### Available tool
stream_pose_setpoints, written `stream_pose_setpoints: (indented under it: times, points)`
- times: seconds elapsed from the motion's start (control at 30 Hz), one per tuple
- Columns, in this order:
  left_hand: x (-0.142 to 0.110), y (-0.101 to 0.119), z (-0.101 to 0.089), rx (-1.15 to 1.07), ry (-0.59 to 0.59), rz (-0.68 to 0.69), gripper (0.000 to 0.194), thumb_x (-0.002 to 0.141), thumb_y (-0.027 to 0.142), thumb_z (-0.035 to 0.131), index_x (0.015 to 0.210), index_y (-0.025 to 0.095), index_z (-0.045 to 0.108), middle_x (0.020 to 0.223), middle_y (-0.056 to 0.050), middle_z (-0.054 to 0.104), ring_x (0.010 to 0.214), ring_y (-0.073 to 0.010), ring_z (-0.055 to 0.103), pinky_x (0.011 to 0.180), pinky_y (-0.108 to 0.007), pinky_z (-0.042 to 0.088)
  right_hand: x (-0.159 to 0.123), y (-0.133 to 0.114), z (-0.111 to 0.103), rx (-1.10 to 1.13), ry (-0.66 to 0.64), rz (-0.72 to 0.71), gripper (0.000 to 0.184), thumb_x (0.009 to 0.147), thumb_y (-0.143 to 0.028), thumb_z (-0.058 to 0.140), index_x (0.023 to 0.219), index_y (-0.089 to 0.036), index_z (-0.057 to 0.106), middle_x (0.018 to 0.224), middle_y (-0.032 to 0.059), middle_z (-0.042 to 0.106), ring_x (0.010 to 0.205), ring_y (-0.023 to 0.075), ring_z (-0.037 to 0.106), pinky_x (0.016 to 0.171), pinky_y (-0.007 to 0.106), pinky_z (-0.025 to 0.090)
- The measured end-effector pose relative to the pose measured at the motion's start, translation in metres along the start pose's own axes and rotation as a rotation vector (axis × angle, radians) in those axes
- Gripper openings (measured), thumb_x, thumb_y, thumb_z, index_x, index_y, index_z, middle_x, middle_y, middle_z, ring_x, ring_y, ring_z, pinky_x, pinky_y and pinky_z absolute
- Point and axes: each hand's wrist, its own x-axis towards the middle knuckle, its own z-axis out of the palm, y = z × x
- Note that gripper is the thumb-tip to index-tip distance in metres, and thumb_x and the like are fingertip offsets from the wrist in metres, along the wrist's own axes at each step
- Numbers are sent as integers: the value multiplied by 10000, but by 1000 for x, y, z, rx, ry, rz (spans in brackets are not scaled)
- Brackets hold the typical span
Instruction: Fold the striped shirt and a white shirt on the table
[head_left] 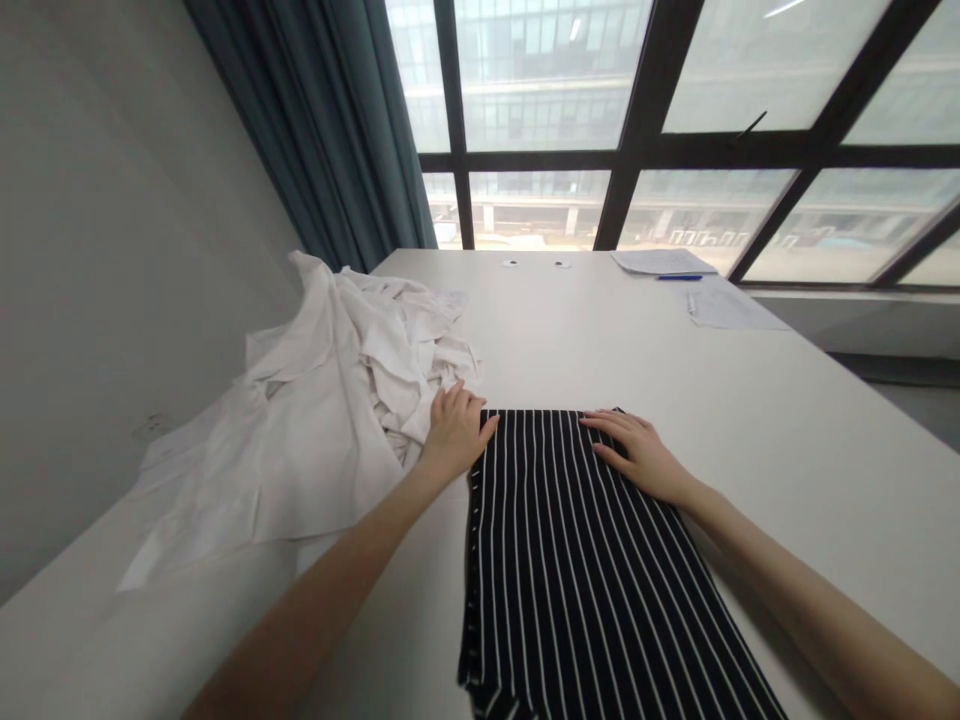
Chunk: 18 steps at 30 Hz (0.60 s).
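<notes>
A black fabric piece with white stripes [570, 560] lies flat in front of me, its stripes running away from me. Its near end goes out of the picture at the bottom. At its far left corner rests my left hand [455, 430], fingers stretched out, the thumb on the striped fabric. My right hand [637, 455] lies flat over the far right corner with its fingers spread. Neither hand grips the fabric. Just left of my left hand is a rumpled heap of white cloth [322, 400].
The white table [555, 330] reaches to the windows. Papers [660, 262] and a blue pen [679, 277] lie at its far right, with another sheet [735, 308] nearer. A grey wall [135, 230] and a blue curtain [330, 120] border the left side.
</notes>
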Motion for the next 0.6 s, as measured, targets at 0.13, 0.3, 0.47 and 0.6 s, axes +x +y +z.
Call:
stream_pose_setpoints:
  times: [0.13, 0.3, 0.47, 0.6]
  points:
    - [7, -2, 3, -6, 25, -1, 152, 904, 321, 590, 920, 173, 622, 1019, -109, 643, 1176, -292, 524, 1097, -505, 271, 4, 6, 5, 171, 159, 74, 396, 919, -427, 492, 1283, -299, 581, 1414, 57, 538, 1331, 266, 452, 1127, 525, 318]
    - [5, -6, 2, -173, 36, -7, 94, 937, 243, 539, 867, 208, 592, 886, -17, 674, 948, -208, 609, 1081, -479, 265, 0, 24, 6, 287, 314, 254, 426, 933, -418, 433, 1316, -257, 527, 1313, 109, 598, 1249, 289, 525, 1085, 548, 365]
    - [6, -9, 3, -270, 79, -49, 114, 947, 233, 518, 859, 205, 584, 888, -16, 686, 939, -200, 622, 1078, -460, 274, -2, 27, 3, 386, 310, 247, 366, 912, -356, 469, 1257, -272, 556, 1242, 72, 634, 1156, 256, 585, 1036, 484, 429]
    - [8, -12, 3, -358, 111, -99, 116, 940, 241, 529, 848, 211, 592, 882, -8, 696, 924, -192, 628, 1078, -438, 291, -3, 25, -3, 448, 321, 204, 358, 924, -349, 460, 1264, -272, 542, 1145, 57, 659, 1054, 237, 626, 951, 442, 487]
